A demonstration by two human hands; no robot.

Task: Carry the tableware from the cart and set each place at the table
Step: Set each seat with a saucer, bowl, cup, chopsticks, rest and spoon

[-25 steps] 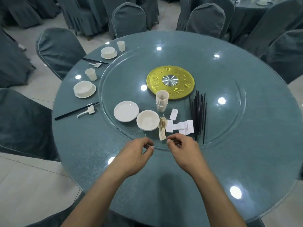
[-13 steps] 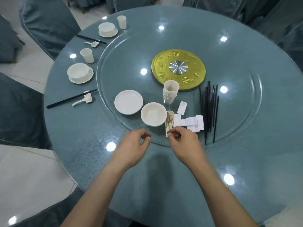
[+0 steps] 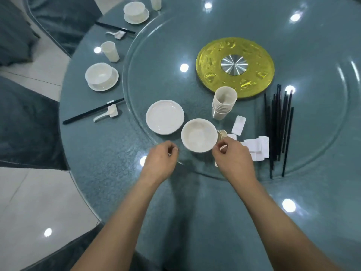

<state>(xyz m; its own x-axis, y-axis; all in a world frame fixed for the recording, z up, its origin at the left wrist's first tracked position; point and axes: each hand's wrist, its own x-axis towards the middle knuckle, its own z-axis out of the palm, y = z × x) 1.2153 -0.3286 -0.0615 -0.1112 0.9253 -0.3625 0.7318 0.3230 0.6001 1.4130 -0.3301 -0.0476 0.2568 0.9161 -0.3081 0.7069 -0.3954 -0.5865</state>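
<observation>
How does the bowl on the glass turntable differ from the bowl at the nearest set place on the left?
The turntable bowl sits bare on the glass turntable; the place-setting bowl rests on a saucer off the glass. The turntable bowl has a loose plate beside it; the place-setting bowl has a cup beside it. Both are white, upright and empty.

**Round Surface: Load Layout**

The blue-grey surface (image 3: 109, 173) carries a glass turntable (image 3: 156, 55). Two place settings lie along its left edge.
- Near setting: bowl on saucer (image 3: 101, 76), cup (image 3: 110, 51), chopsticks (image 3: 91, 111), spoon (image 3: 105, 114).
- Far setting (image 3: 136, 12): likewise.

The turntable bears a gold disc (image 3: 234, 55), plate (image 3: 165, 116), bowl (image 3: 198, 134), cup stack (image 3: 223, 102), spoon stack (image 3: 221, 133), white rests (image 3: 256, 145) and chopstick bundle (image 3: 277, 124).
</observation>
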